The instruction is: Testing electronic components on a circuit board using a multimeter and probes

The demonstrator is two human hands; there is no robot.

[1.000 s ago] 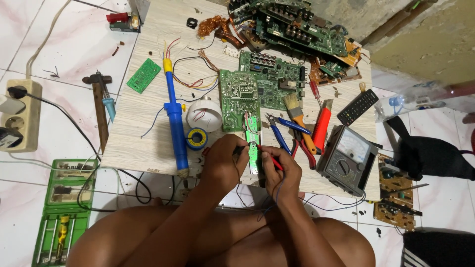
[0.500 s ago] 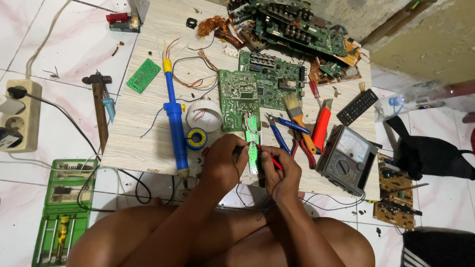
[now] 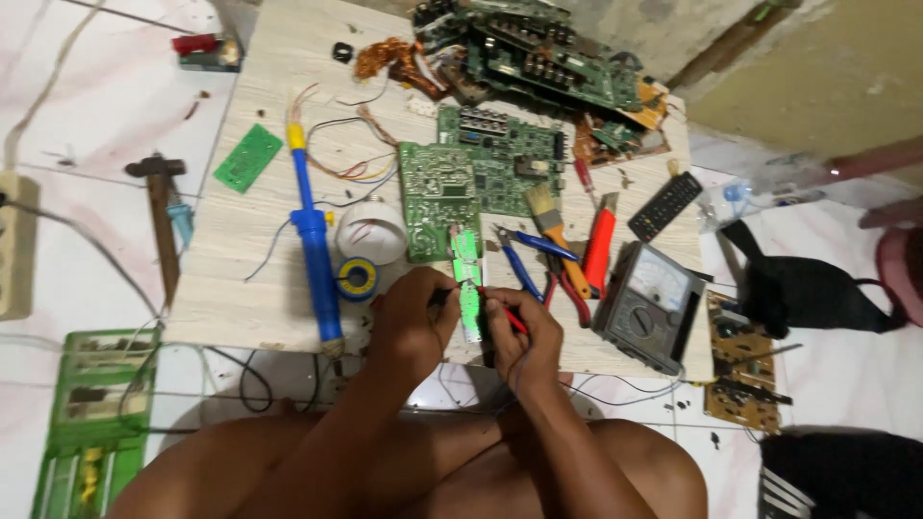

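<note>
Lying on the near edge of the worktop [image 3: 240, 288], a narrow green strip board [image 3: 469, 284] points its long axis away from the person, almost straight from the body toward the far side. Both hands meet at its near end. The left hand [image 3: 411, 312] sits on the left side of the strip, and its grip is closed around a thin dark probe [image 3: 440, 296], whose tip touches or nearly touches the strip; the picture is too small to say which. The right hand [image 3: 519, 336] sits on the right side and a little nearer to the body, with its grip pinched on a red probe [image 3: 508, 317] that slants up and left toward the same end of the strip. So the strip lies between the two hands, just in front of the fingers, and both are about equally near; the left one reaches slightly further along it.

The far end of the strip comes close to a bigger green circuit board [image 3: 437, 197], but I cannot tell if they overlap. Right of the right hand stands a grey meter with a dial [image 3: 646, 306], and thin wires seem to go from under the hands toward it. Between the strip and the meter lie blue-handled pliers [image 3: 524, 259] and a red-handled tool [image 3: 598, 252]. Left of the left hand are a roll of yellow tape [image 3: 358, 279] and a long blue soldering tool [image 3: 312, 245], its axis almost parallel to the strip.
</note>
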